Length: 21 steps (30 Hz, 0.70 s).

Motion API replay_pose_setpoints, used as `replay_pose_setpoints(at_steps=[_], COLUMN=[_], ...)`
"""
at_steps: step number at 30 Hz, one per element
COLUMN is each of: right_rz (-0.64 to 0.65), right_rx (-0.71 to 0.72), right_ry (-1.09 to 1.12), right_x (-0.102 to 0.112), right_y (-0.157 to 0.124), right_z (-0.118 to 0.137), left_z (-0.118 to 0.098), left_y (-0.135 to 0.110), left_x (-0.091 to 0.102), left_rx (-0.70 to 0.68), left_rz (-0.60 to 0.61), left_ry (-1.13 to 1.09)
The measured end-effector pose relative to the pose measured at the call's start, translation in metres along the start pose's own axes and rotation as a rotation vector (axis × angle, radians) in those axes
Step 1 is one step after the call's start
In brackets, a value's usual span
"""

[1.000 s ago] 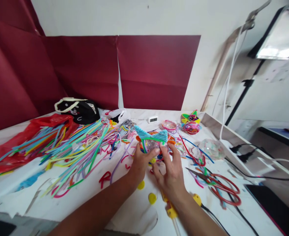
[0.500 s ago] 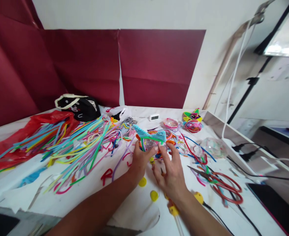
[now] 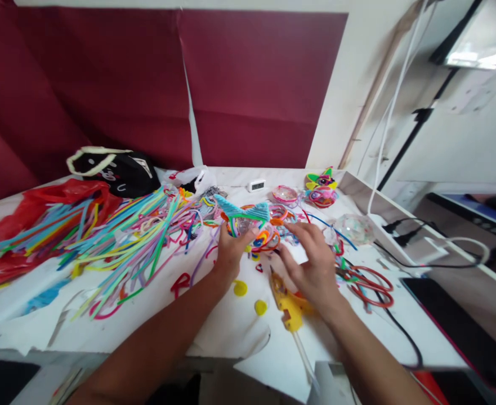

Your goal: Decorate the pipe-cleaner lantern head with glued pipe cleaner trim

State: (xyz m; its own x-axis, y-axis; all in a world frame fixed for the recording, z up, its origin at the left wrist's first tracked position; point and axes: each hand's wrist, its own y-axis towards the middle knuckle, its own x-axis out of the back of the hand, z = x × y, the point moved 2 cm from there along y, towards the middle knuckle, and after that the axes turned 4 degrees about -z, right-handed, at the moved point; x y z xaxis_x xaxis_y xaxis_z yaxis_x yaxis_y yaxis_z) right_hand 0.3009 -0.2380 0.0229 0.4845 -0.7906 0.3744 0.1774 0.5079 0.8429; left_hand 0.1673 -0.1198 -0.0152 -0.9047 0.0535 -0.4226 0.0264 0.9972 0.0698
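My left hand [image 3: 231, 253] is closed around a pipe-cleaner craft [image 3: 248, 212] with a light-blue, two-pointed top and a clear, round body edged in orange and green. My right hand [image 3: 313, 264] is just to the right of the craft, thumb and fingers spread, with nothing visible between them. Below the right hand lies a yellow glue gun [image 3: 289, 308] with a clear glue stick in its back end. Two yellow discs, one of them a yellow round piece [image 3: 240, 288], rest on the table under the craft.
Many loose pipe cleaners [image 3: 133, 236] spread across the left, partly in a red plastic bag [image 3: 32, 202]. Red-handled scissors [image 3: 372, 286], a clear bowl [image 3: 355, 229] and a power strip [image 3: 389, 233] stand at right. Behind are a black bag [image 3: 125, 177] and a small digital display [image 3: 256, 185].
My right hand has moved away from the craft to the right, its fingers now apart. My left hand still holds the craft. The camera view has shifted, and more of the glue gun shows.
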Motion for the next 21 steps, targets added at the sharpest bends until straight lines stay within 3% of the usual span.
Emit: replay_pose_setpoints(at_steps=[3, 6, 9, 13, 16, 21], right_rz=[0.055, 0.333, 0.738, 1.066, 1.139, 1.115], right_rx=[-0.022, -0.01, 0.041, 0.001, -0.042, 0.036], right_ry=[-0.006, -0.005, -0.135, -0.346, -0.447, -0.494], right_x=[0.038, 0.067, 0.074, 0.063, 0.052, 0.037], right_y=[0.012, 0.003, -0.028, -0.066, -0.073, -0.063], right_z=[-0.001, -0.005, -0.011, -0.019, -0.019, -0.013], left_z=[0.002, 0.004, 0.005, 0.004, 0.006, 0.008], left_y=[0.004, 0.007, 0.007, 0.006, 0.006, 0.007], left_x=[0.001, 0.001, 0.0, -0.001, 0.0, 0.003], left_rx=[-0.003, 0.011, 0.043, 0.043, 0.036, 0.035], left_rz=[-0.023, -0.021, -0.017, -0.014, -0.018, -0.015], left_ry=[0.007, -0.001, 0.004, -0.005, 0.005, 0.043])
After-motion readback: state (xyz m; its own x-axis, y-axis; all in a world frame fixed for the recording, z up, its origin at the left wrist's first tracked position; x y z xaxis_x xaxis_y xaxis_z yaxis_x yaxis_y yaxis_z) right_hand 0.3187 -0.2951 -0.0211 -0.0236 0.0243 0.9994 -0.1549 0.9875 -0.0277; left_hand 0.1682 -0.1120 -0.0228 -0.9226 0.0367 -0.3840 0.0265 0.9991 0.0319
